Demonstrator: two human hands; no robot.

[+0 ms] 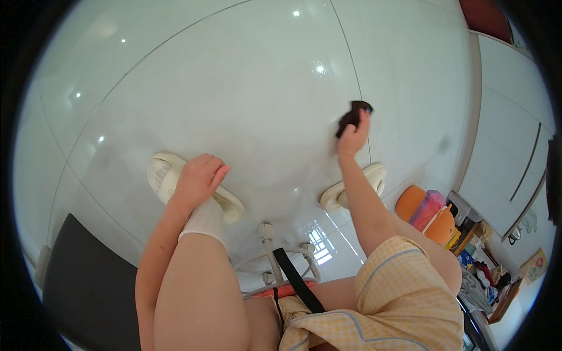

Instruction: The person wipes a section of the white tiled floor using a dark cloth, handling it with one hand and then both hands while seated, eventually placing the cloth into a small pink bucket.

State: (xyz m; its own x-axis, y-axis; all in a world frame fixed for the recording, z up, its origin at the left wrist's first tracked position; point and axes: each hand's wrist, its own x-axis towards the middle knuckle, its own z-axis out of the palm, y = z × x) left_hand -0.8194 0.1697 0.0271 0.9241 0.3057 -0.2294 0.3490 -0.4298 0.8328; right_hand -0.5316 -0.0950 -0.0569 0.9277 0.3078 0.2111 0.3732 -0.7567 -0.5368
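Note:
My right hand (354,135) grips a dark brown, soft-looking item (351,119), perhaps a cloth, above the pale glossy tile floor (263,109). A small blue spot shows by the fingertips; blur hides what the item is exactly. Below that forearm lies a cream slipper (334,195) on one foot. My left hand (199,177) holds nothing that shows, its fingers loosely curled and the thumb apart, over my white-socked ankle (204,223). Another cream slipper (164,169) is on that foot, partly hidden by the hand.
Under me is a wheeled chair base (274,259). A dark grey panel (88,285) stands at lower left. To the right are an orange object (410,202), a pink bag-like thing (428,206), piled clothes (474,287) and white cabinets (500,140).

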